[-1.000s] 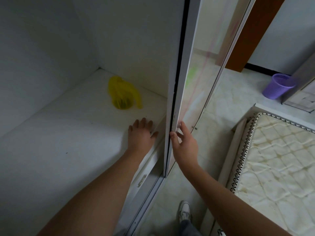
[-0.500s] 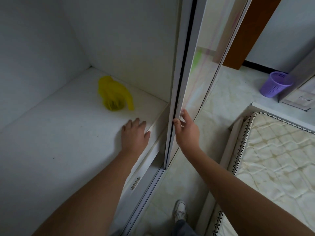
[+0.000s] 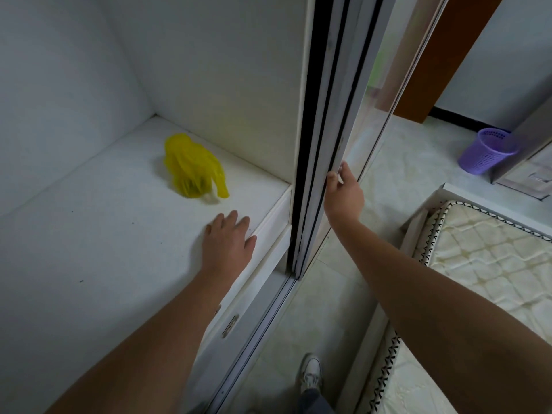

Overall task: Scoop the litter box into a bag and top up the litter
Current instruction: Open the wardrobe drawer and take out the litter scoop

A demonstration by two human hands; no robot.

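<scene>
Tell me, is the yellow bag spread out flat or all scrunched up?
Scrunched up. The yellow bag sits in a crumpled, puffy lump on the white shelf, with one handle loop drooping down.

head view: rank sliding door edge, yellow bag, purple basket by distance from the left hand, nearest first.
From the left hand, flat on the shelf:
1. Sliding door edge, just to its right.
2. Yellow bag, further back on the shelf.
3. Purple basket, far right on the floor.

A yellow bag (image 3: 195, 167) on a white shelf (image 3: 89, 219); a purple perforated basket (image 3: 485, 150); a cream quilted mattress (image 3: 484, 264) with black zigzag edging.
</scene>
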